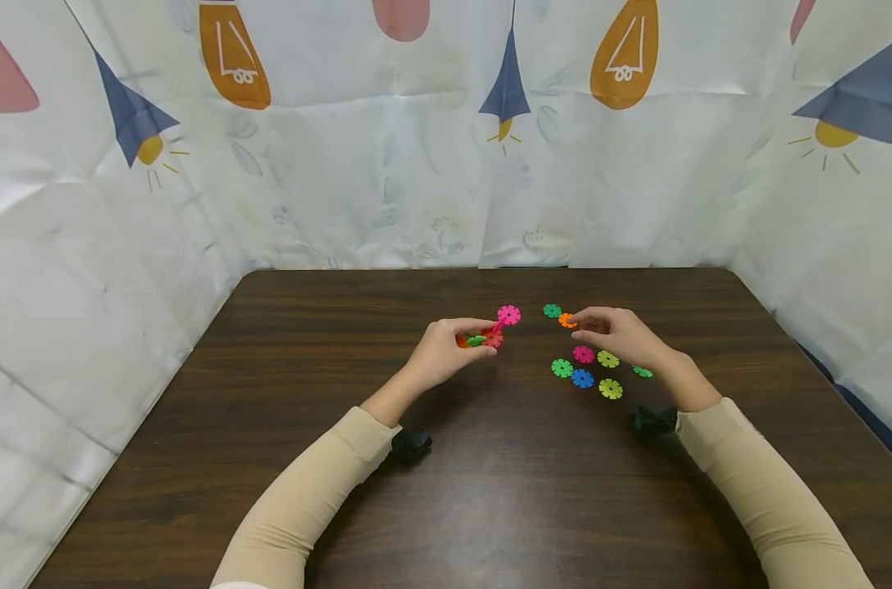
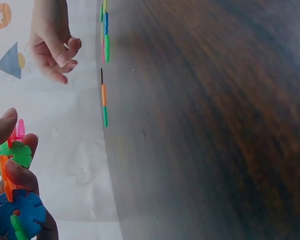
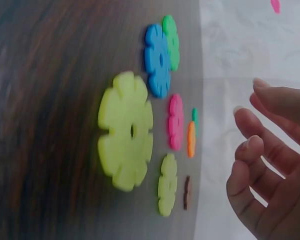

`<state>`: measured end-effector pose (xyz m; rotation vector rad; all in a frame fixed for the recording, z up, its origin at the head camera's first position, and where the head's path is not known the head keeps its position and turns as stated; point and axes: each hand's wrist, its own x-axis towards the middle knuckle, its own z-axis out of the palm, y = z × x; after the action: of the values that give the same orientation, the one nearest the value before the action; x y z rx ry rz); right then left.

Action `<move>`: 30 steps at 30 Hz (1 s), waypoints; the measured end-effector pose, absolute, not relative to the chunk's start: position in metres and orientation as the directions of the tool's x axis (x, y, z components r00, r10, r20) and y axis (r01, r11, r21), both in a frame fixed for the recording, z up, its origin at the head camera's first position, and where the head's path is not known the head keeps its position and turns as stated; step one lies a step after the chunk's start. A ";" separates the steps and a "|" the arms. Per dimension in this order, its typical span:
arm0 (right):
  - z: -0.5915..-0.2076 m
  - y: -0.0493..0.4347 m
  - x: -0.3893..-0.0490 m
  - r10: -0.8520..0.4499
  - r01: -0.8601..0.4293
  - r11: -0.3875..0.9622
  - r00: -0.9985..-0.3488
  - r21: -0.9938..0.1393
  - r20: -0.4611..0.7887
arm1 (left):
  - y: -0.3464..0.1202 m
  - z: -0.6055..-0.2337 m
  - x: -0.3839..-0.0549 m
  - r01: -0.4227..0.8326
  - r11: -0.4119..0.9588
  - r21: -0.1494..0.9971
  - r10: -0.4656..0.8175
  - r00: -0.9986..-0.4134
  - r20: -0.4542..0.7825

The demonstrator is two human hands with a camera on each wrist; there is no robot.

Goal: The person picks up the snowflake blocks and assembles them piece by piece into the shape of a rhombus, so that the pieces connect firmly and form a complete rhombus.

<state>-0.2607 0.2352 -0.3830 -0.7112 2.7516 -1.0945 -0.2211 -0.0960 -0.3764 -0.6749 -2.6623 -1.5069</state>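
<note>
My left hand (image 1: 446,350) grips a chain of interlocked snowflake discs above the table. A pink disc (image 1: 508,315) sticks out at its far end, and a red disc (image 1: 493,338) is beside the fingertips. The left wrist view shows a blue disc (image 2: 30,212), an orange disc (image 2: 7,177) and a green disc (image 2: 22,152) in the same chain. My right hand (image 1: 622,335) hovers over the loose discs with fingers loosely bent and nothing between them. In the head view its fingertips overlap an orange disc (image 1: 566,321); a teal disc (image 1: 552,311) lies beside that one.
Under and in front of the right hand lie a magenta disc (image 1: 583,354), a blue disc (image 1: 582,378), a green disc (image 1: 562,368) and yellow-green discs (image 1: 611,388). A brown disc (image 3: 187,192) shows in the right wrist view. White patterned cloth (image 1: 431,188) surrounds the brown table (image 1: 490,507).
</note>
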 end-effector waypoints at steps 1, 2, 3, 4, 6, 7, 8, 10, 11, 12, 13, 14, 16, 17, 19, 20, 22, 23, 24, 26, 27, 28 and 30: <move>-0.383 0.237 -0.261 -0.455 -0.382 0.639 -0.888 -0.667 0.072 | -0.096 -0.377 -0.221 0.370 0.445 0.816 0.362 -0.907 0.214; -0.384 0.239 -0.261 -0.454 -0.379 0.646 -0.888 -0.663 0.064 | -0.096 -0.377 -0.221 0.371 0.445 0.815 0.362 -0.907 0.215; -0.384 0.240 -0.261 -0.457 -0.376 0.650 -0.888 -0.660 0.056 | -0.096 -0.377 -0.221 0.371 0.444 0.815 0.361 -0.907 0.216; -0.384 0.242 -0.262 -0.458 -0.373 0.656 -0.888 -0.656 0.047 | -0.096 -0.377 -0.221 0.370 0.445 0.815 0.360 -0.908 0.216; -0.384 0.244 -0.262 -0.460 -0.364 0.668 -0.888 -0.649 0.025 | -0.097 -0.378 -0.221 0.370 0.446 0.815 0.361 -0.908 0.215; -0.384 0.245 -0.262 -0.464 -0.363 0.672 -0.886 -0.645 0.016 | -0.097 -0.378 -0.222 0.369 0.448 0.814 0.361 -0.908 0.213; -0.385 0.246 -0.263 -0.465 -0.358 0.679 -0.885 -0.641 0.003 | -0.097 -0.379 -0.222 0.369 0.450 0.813 0.363 -0.908 0.211; -0.386 0.248 -0.263 -0.470 -0.352 0.690 -0.882 -0.633 -0.022 | -0.096 -0.379 -0.222 0.370 0.455 0.810 0.367 -0.907 0.209; -0.386 0.249 -0.263 -0.473 -0.348 0.694 -0.880 -0.630 -0.035 | -0.096 -0.380 -0.222 0.373 0.457 0.808 0.369 -0.906 0.209; -0.387 0.249 -0.264 -0.476 -0.345 0.699 -0.878 -0.626 -0.047 | -0.096 -0.380 -0.221 0.374 0.459 0.806 0.370 -0.905 0.209; -0.387 0.250 -0.264 -0.478 -0.341 0.703 -0.876 -0.624 -0.060 | -0.096 -0.380 -0.221 0.375 0.460 0.805 0.371 -0.905 0.209; -0.388 0.250 -0.264 -0.478 -0.337 0.708 -0.875 -0.621 -0.071 | -0.096 -0.380 -0.221 0.377 0.459 0.804 0.373 -0.904 0.211; -0.389 0.250 -0.264 -0.480 -0.331 0.715 -0.873 -0.616 -0.087 | -0.096 -0.380 -0.221 0.380 0.459 0.803 0.373 -0.903 0.214; -0.390 0.251 -0.265 -0.478 -0.328 0.719 -0.874 -0.613 -0.093 | -0.096 -0.381 -0.221 0.380 0.459 0.803 0.373 -0.903 0.215; -0.390 0.250 -0.265 -0.477 -0.325 0.724 -0.873 -0.608 -0.101 | -0.095 -0.381 -0.221 0.378 0.460 0.803 0.372 -0.904 0.212; -0.391 0.250 -0.265 -0.477 -0.324 0.726 -0.873 -0.607 -0.105 | -0.095 -0.381 -0.221 0.379 0.460 0.803 0.373 -0.903 0.212; -0.391 0.250 -0.265 -0.475 -0.318 0.728 -0.873 -0.607 -0.113 | -0.095 -0.381 -0.221 0.378 0.460 0.803 0.374 -0.903 0.210; -0.391 0.250 -0.266 -0.474 -0.317 0.730 -0.873 -0.606 -0.115 | -0.095 -0.381 -0.221 0.377 0.460 0.804 0.375 -0.903 0.209; -0.391 0.250 -0.266 -0.475 -0.316 0.730 -0.872 -0.607 -0.117 | -0.095 -0.381 -0.221 0.376 0.461 0.804 0.375 -0.903 0.207; -0.391 0.250 -0.266 -0.475 -0.315 0.731 -0.872 -0.606 -0.120 | -0.094 -0.382 -0.221 0.376 0.459 0.805 0.378 -0.903 0.207; -0.391 0.250 -0.266 -0.476 -0.316 0.731 -0.872 -0.604 -0.119 | -0.094 -0.382 -0.221 0.376 0.459 0.805 0.377 -0.903 0.206; -0.391 0.250 -0.266 -0.477 -0.319 0.733 -0.871 -0.601 -0.119 | -0.094 -0.382 -0.221 0.377 0.458 0.805 0.379 -0.902 0.207; -0.391 0.250 -0.267 -0.478 -0.321 0.736 -0.870 -0.597 -0.121 | -0.093 -0.382 -0.221 0.377 0.458 0.805 0.380 -0.902 0.206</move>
<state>-0.2672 0.2502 -0.3907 -0.6277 2.6714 -0.8464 -0.2215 -0.0932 -0.3822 -0.6969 -2.6849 -1.4807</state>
